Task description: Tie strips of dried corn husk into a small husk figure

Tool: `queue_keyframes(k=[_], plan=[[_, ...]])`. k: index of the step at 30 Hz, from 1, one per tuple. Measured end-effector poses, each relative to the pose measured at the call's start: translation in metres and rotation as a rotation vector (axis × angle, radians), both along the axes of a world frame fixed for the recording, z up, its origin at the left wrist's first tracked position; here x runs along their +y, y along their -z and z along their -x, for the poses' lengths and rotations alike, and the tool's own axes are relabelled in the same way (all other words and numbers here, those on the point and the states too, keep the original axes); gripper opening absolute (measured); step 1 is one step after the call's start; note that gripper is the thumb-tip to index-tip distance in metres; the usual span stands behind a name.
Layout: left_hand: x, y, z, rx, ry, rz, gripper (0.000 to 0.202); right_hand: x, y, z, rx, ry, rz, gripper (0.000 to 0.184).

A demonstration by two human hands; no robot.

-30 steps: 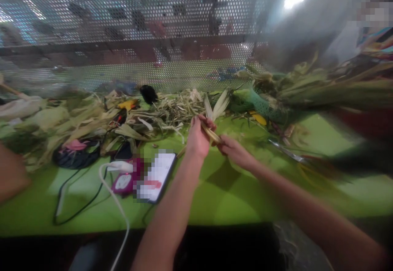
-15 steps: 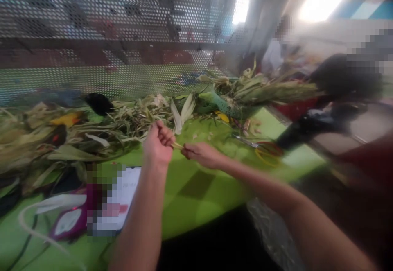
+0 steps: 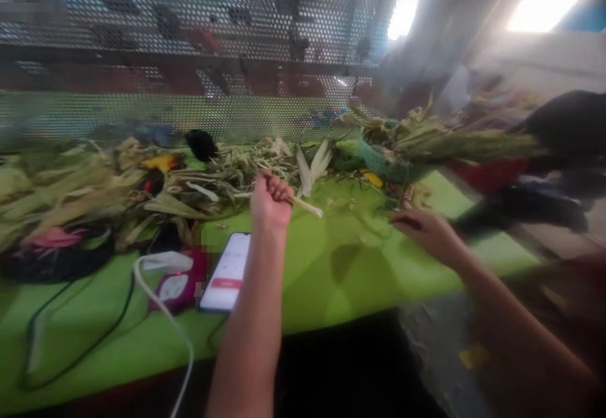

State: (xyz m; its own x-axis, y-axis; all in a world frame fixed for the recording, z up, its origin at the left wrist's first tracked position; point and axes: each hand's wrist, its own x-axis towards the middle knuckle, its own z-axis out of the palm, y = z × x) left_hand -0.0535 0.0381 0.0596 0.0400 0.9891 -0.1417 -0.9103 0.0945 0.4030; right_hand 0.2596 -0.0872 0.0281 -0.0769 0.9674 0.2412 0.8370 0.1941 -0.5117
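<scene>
My left hand [image 3: 271,200] is closed around a thin, pale, rolled piece of corn husk [image 3: 307,206], whose whitish end sticks out to the right. Just behind that hand lies a heap of dried corn husks [image 3: 237,168], with two broad pale husk leaves [image 3: 312,168] standing up from it. Farther right, my right hand [image 3: 428,232] hovers low over the green table [image 3: 326,279], apart from the left one. Its fingers are drawn together; blur hides whether anything sits between them. The scissors seen earlier are not visible now.
A phone [image 3: 223,279], a magenta device [image 3: 177,285] and a white cable [image 3: 163,307] lie left of my forearm. A green basket [image 3: 374,156] bears long husks at the back right. Behind stands a perforated metal screen [image 3: 265,108]. A dark-clad person [image 3: 534,203] is at right.
My right hand has let go of the rolled husk and moved away to the right, over where the scissors lay. The left hand keeps its hold. The view has turned left.
</scene>
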Motion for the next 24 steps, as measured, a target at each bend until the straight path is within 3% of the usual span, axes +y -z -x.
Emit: queue_keyframes(k=[7, 12, 17, 24], plan=[[0.001, 0.004, -0.003, -0.065, -0.024, 0.02, 0.031, 0.008, -0.011, 0.065, 0.079, -0.169, -0.003, 0.025], [0.001, 0.004, -0.006, -0.067, -0.017, 0.047, 0.028, 0.025, -0.007, 0.091, 0.251, -0.102, -0.019, 0.028], [0.002, 0.01, -0.009, -0.085, -0.005, 0.04, 0.028, 0.044, -0.005, 0.123, 0.492, -0.076, 0.063, 0.029], [0.002, 0.013, -0.011, -0.075, -0.008, 0.023, 0.025, 0.057, 0.005, 0.137, 0.581, -0.052, 0.05, 0.032]])
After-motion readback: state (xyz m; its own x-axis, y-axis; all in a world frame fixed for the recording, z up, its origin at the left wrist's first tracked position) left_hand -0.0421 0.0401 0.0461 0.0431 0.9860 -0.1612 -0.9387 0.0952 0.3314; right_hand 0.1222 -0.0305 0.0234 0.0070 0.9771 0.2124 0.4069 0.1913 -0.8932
